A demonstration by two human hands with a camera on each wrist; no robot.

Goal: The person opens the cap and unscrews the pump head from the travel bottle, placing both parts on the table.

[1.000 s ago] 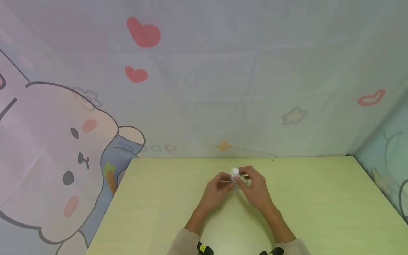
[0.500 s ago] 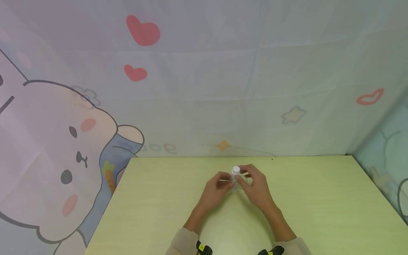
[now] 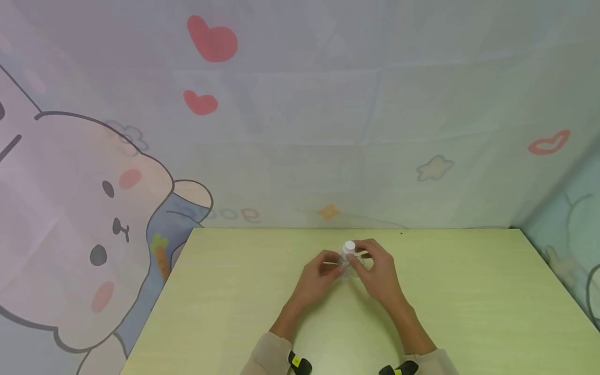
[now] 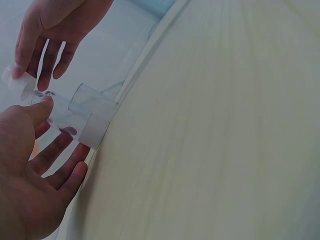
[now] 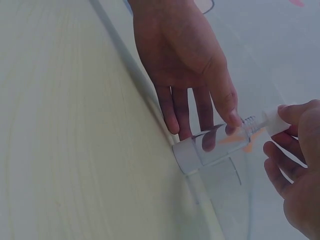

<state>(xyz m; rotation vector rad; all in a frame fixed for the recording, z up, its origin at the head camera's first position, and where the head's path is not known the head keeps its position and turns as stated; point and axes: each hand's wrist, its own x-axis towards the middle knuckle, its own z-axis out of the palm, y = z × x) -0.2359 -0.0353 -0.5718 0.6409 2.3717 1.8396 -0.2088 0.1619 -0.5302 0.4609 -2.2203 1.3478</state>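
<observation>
A small clear bottle (image 5: 220, 145) with a white base stands on the table between both hands. My left hand (image 3: 315, 277) holds it around the sides, thumb near the threaded neck and fingers spread behind. Thumb and fingers of my right hand (image 3: 380, 273) pinch the white cap (image 5: 276, 121) just above that neck. In the right wrist view a narrow stem joins cap and neck, and the bottle's screw threads show bare. Beside the bottle sits a clear cylindrical cup-like piece (image 4: 93, 99), partly hidden in the head view.
The pale wooden table (image 3: 225, 312) runs up to a fabric backdrop (image 3: 300, 130) printed with hearts and a cartoon rabbit. A dark cable (image 3: 590, 294) hangs at the right edge. One tiny dark speck (image 3: 401, 233) lies near the table's back edge.
The white cap, pinched by my right hand, has shifted slightly upward and to the right from the bottle. My left hand has stayed around the bottle. The head view has tilted slightly.
</observation>
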